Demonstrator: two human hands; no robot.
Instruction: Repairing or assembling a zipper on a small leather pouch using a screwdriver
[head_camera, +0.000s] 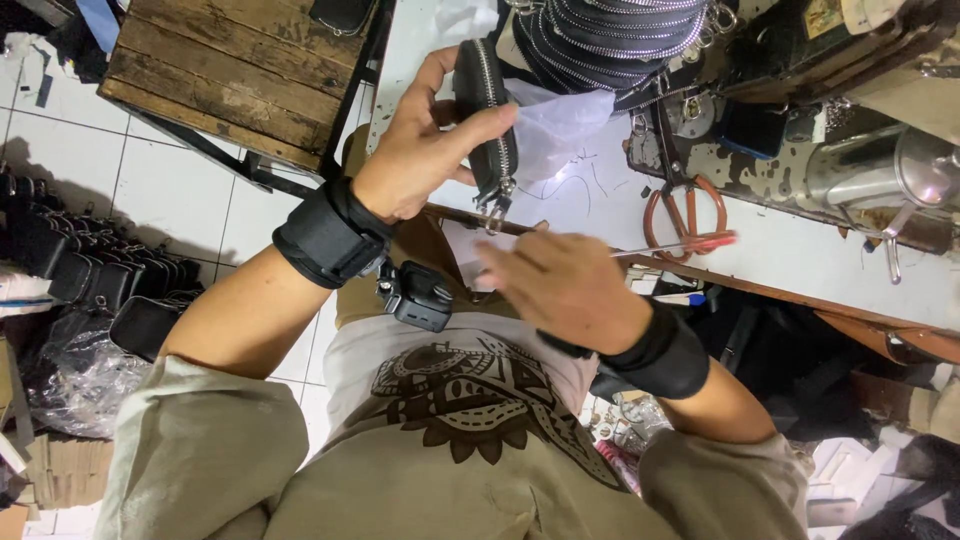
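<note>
Left hand (420, 150) clamps the black zip pouch (485, 110) above the tabletop's (800, 250) near edge; right hand (560, 285) pinches a thin tool (680, 245). Keep the pouch steady.

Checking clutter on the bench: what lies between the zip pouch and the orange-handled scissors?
Head view: a clear plastic bag beside the black zip pouch in the left hand, then bare white tabletop up to the scissors.

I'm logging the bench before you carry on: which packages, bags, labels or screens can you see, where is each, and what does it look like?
Clear plastic bag: on the white bench, just right of the black zip pouch in the left hand; crumpled, translucent white.
Clear plastic bag: on the floor at far left; crinkled, see-through, dark items inside.
Cardboard boxes: bottom-left corner; flat, brown.
No screens or readable labels visible.
</note>
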